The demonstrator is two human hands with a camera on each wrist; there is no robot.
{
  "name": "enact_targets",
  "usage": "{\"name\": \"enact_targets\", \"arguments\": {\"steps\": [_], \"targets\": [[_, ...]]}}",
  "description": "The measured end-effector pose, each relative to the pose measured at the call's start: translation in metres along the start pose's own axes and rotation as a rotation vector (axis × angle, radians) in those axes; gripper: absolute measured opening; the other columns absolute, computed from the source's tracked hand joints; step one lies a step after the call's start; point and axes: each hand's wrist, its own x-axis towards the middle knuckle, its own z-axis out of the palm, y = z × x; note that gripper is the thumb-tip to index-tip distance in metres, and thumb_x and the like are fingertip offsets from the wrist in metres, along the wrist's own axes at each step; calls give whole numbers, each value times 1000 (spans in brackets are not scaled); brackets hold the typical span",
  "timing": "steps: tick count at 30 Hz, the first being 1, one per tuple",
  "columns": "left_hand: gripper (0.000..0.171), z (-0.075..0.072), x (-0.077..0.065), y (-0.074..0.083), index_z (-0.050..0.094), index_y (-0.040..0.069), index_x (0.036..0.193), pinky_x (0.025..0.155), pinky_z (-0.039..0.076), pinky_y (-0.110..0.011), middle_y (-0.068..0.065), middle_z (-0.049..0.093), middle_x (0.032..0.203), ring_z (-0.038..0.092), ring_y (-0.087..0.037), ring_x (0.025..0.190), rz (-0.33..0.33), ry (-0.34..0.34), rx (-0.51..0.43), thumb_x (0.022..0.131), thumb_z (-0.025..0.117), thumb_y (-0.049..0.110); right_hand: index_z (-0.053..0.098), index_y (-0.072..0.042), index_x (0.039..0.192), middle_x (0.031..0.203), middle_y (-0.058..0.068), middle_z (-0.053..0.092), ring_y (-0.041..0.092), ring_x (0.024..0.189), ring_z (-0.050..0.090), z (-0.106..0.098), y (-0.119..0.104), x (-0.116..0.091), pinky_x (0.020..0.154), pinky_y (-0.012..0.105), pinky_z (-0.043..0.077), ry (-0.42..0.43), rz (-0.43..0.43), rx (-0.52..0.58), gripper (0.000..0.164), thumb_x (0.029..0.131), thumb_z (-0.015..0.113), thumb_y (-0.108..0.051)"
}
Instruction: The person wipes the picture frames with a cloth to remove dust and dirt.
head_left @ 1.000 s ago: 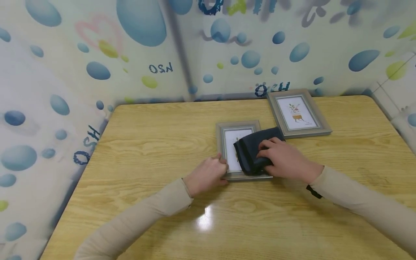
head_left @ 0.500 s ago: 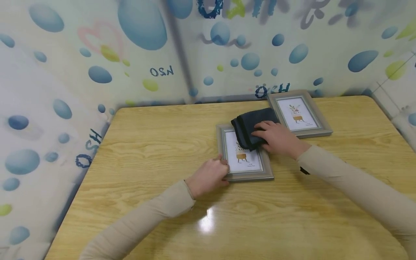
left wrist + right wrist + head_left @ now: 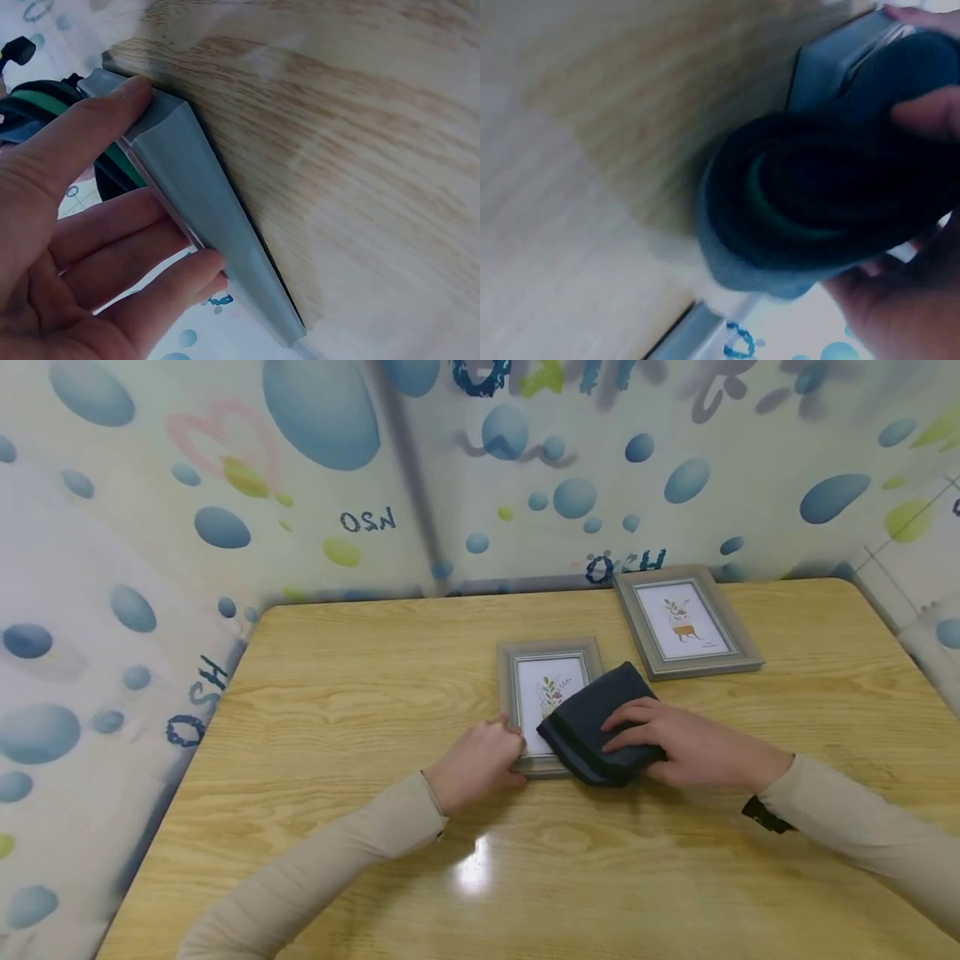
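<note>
A silver-grey picture frame (image 3: 510,681) with a plant drawing lies flat on the wooden table. My left hand (image 3: 474,766) grips its lower left corner; in the left wrist view the thumb presses one edge of the frame (image 3: 206,195) while the fingertips touch the adjoining edge. A folded dark blue cloth (image 3: 592,718) covers the right and lower part of the picture, held by my right hand (image 3: 690,745) with fingers over its top. In the right wrist view the folded cloth (image 3: 810,202) shows a green layer inside and hides much of the frame.
Behind and to the right, a second, similar picture frame (image 3: 643,627) lies near the back edge of the table (image 3: 360,693). A wall (image 3: 450,468) with painted blue and green drops stands behind the table.
My right hand moved the cloth up to the frame's top right, then back down to the lower right, uncovering the top of the drawing. My left hand stayed on the corner.
</note>
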Motion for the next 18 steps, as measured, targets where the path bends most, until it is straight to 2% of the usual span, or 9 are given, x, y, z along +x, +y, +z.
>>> {"name": "enact_targets", "arguments": {"steps": [4, 6, 9, 12, 14, 18], "targets": [[32, 2, 0, 0, 70, 3, 90, 82, 53, -31, -11, 70, 93, 66, -34, 99, 10, 4, -12, 73, 84, 27, 67, -9, 115, 123, 10, 58, 28, 110, 56, 5, -7, -6, 87, 48, 48, 114, 32, 45, 29, 86, 68, -3], [33, 2, 0, 0, 70, 2, 91, 84, 53, -31, -12, 70, 94, 66, -33, 99, 10, -2, -18, 73, 84, 26, 66, -5, 113, 117, 11, 60, 25, 102, 60, 7, -12, -8, 82, 46, 51, 171, 84, 65, 24, 89, 67, -8], [30, -1, 0, -1, 70, 3, 89, 89, 50, -33, -10, 69, 90, 68, -26, 91, 5, -21, -23, 73, 84, 23, 63, 4, 116, 115, 17, 61, 30, 100, 62, 10, -19, -7, 81, 48, 51, 237, 192, 102, 29, 93, 63, -12], [27, -4, 1, -2, 69, 3, 87, 95, 46, -34, -7, 69, 85, 68, -20, 82, 8, -43, -24, 72, 85, 20, 56, 11, 122, 115, 24, 59, 35, 102, 60, 13, -19, -2, 82, 51, 50, 280, 295, 145, 37, 96, 59, -14], [26, -5, 1, -2, 69, 4, 86, 97, 45, -35, -7, 68, 83, 67, -19, 80, 17, -54, -15, 73, 85, 19, 55, 11, 122, 113, 24, 60, 35, 99, 60, 14, -14, 4, 81, 51, 50, 303, 335, 190, 35, 97, 56, -14], [23, -7, 2, -2, 68, 5, 86, 86, 51, -30, -6, 67, 83, 64, -18, 78, 31, -79, 4, 74, 83, 19, 56, 8, 119, 101, 21, 62, 30, 86, 62, 7, 1, 20, 72, 48, 51, 314, 388, 284, 31, 98, 52, -14]]}}
